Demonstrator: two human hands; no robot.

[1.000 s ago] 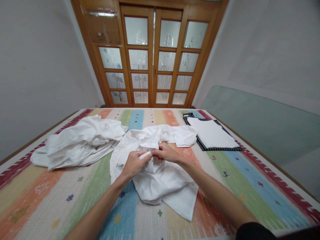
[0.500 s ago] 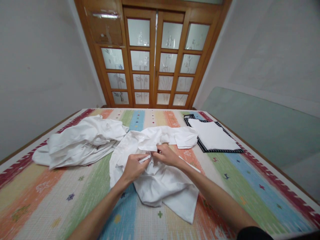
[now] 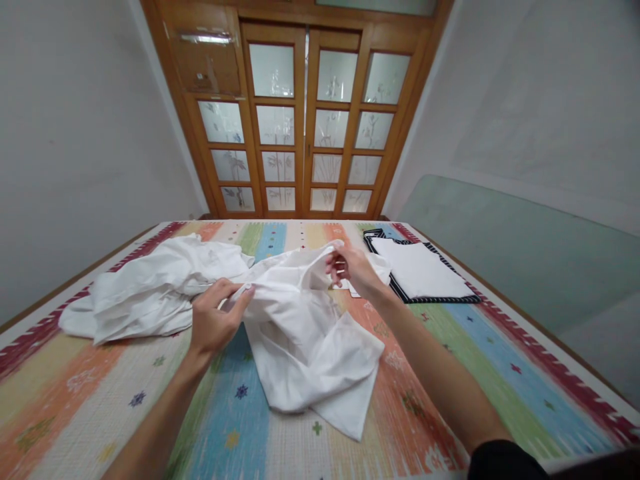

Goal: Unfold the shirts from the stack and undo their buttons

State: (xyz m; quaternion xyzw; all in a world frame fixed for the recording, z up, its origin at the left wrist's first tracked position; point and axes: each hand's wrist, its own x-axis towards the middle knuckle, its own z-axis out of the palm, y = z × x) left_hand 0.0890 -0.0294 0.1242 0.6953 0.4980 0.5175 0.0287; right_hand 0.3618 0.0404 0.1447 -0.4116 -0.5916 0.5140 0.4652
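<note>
A white cloth garment (image 3: 300, 340) lies crumpled in the middle of the striped bedspread, its upper edge lifted and stretched between my hands. On its left side, my left hand (image 3: 219, 315) pinches the edge between thumb and fingers. My right hand (image 3: 353, 270) grips the raised edge farther right, with some fingers curled below it. The lower part of the garment rests on the bedspread, one corner pointing toward me. Whether it is a shirt or another piece of clothing I cannot tell.
At the left sits another crumpled white cloth (image 3: 150, 287). A folded white garment with black striped edging (image 3: 425, 270) lies flat at the right. The patterned bedspread (image 3: 200, 427) covers the surface. Behind it stand wooden doors with glass panes (image 3: 304, 120); a pale green headboard-like panel (image 3: 525, 247) lines the right wall.
My hands have moved apart, the left one leftward and the right one up and rightward. The garment's upper edge has been raised and pulled out between them.
</note>
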